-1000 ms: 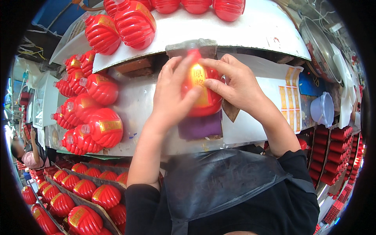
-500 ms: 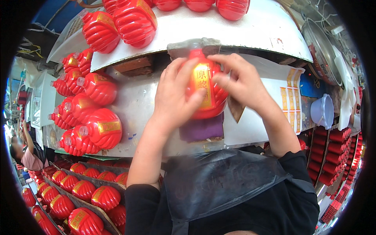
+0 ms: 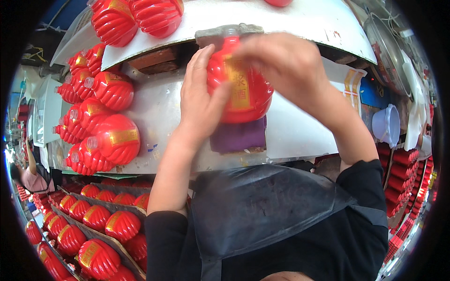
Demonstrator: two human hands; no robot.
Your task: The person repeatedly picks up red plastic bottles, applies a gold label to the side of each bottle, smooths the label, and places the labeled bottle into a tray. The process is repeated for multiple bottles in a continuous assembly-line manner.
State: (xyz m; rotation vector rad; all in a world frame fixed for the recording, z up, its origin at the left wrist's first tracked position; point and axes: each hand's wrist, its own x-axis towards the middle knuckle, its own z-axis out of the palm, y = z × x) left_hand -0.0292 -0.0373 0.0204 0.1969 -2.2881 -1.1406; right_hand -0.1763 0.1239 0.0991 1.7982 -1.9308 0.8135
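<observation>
"Since the bottle (image 3: 258,96) is in the middle of everything, how does it lie?"

"Its neck points to the far side, over the grey block (image 3: 211,35), and its gold label (image 3: 240,89) faces up. The lower end comes to the purple cloth (image 3: 239,137) on the table (image 3: 164,98)."

"And the left hand (image 3: 199,96)?"

"Along the bottle's left side, fingers close together and pointing away, thumb spread off toward the label. Whether it squeezes, I can't tell."

"The right hand (image 3: 293,68)?"

"Over the upper right of the bottle, hiding the top of the label in part. It's blurred; the fingers look bent, but I can't tell whether they pinch anything or even touch."

"What's around them?"

"On the left, a cluster of red bottles (image 3: 115,91), most necks turned left. On the right, a white sheet (image 3: 297,133) with loose labels (image 3: 348,82) near its far corner, then a pale blue tub (image 3: 386,125)."

"Farther out?"

"A white board (image 3: 290,18) beyond the block, with two large bottles (image 3: 157,16) at its left. Lower left, packed rows of bottles (image 3: 123,225); past them, a co-worker (image 3: 35,181) in pink."
</observation>
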